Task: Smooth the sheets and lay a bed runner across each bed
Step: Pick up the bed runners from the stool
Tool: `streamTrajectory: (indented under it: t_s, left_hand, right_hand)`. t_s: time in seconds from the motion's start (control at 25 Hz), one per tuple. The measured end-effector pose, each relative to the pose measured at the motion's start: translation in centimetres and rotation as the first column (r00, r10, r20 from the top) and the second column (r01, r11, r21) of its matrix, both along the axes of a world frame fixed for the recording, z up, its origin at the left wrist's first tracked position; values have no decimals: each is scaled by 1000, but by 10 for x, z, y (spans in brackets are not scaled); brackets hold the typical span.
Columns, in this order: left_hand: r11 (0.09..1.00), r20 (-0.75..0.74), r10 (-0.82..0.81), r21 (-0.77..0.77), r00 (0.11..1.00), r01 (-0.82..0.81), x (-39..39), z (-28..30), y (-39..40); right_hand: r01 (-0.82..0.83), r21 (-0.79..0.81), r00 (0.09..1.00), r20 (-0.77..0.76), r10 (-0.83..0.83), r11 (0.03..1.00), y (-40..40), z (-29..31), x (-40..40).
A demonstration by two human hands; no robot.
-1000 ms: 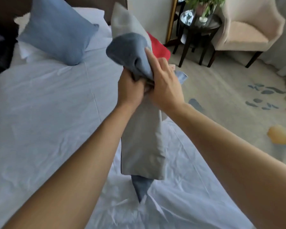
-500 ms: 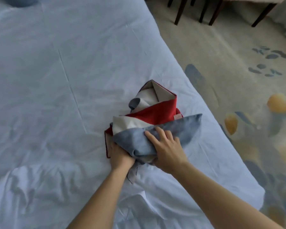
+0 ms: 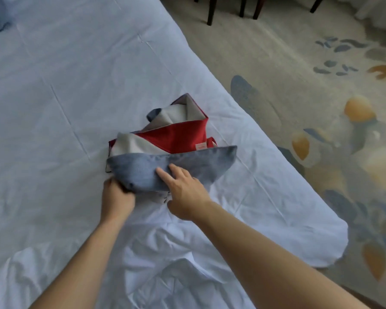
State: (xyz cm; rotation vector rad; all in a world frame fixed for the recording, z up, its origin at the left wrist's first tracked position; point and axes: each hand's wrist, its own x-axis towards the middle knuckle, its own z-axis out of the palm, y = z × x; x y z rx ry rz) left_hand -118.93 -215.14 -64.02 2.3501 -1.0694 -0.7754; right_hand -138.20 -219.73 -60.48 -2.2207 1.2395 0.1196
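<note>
white bed sheet [image 3: 54,134], rumpled nearest us. our left hand [image 3: 116,200] grips the folded bed runner [image 3: 165,157] at its near edge; our right hand [image 3: 185,195] rests on its blue fold, fingers straight. beyond, patterned carpet [image 3: 299,70], dark chair legs [image 3: 210,12].

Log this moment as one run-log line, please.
stage: runner still bunched | bed runner on white sheet near bed's right edge | left hand grips blue end | right hand fingers rest flat on it
</note>
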Motion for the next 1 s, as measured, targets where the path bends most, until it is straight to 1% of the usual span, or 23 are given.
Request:
streamTrajectory:
  t_s: [0.08,0.12,0.16,0.24,0.32,0.4,0.44,0.48,0.56,0.64,0.68,0.76,0.84,0.88,0.92,1.0]
  left_hand:
    - [991,87,-39,132,995,27,0,-3,63]
    - [979,112,-76,198,991,53,-11,-1,93]
    - [966,96,-148,227,984,124,-26,0,119]
    - [923,56,-343,203,938,326,-72,2,150]
    - [837,16,-536,139,844,529,-134,17,158]
    - [684,-13,-722,131,691,718,-208,46,158]
    - [585,5,-810,95,587,806,-251,59,163]
    - [480,39,-877,28,478,877,-293,69,169]
    - [268,90,-958,-56,272,962,-376,92,192]
    - [76,113,-990,-75,84,994,-457,125,233]
    - [-3,122,-992,-83,7,997,-492,138,258]
    - [-132,147,-982,-114,-115,985,-554,156,313]
    - [-254,157,-959,-104,-236,962,-607,158,370]
    - [-294,155,-948,-86,-279,952,-629,154,395]
    - [-316,151,-940,-58,-305,947,-647,149,416]
    - [-337,133,-934,-17,-332,941,-675,137,456]
  right_hand:
    - [94,-39,995,16,-94,995,28,10,-21]
    - [159,-31,987,-2,-159,987,47,13,-36]
    - [235,-5,971,-35,-235,972,68,18,-55]
    - [414,32,905,-118,-408,910,117,26,-105]
    - [567,20,811,-192,-553,824,173,38,-163]
    - [711,-26,678,-242,-694,703,235,58,-222]
    - [781,-61,588,-259,-766,621,272,72,-254]
    - [835,-87,505,-270,-820,543,305,84,-282]
    - [917,-130,330,-282,-901,377,374,107,-336]
    - [964,-166,160,-265,-951,208,441,125,-384]
    - [974,-176,97,-252,-963,144,471,132,-404]
    - [983,-183,-9,-220,-975,32,527,139,-439]
    - [980,-180,-116,-176,-978,-84,584,137,-474]
    - [977,-175,-154,-160,-975,-126,611,134,-489]
    - [975,-163,-175,-154,-973,-150,636,129,-504]
    - [974,-126,-209,-161,-965,-190,685,119,-530]
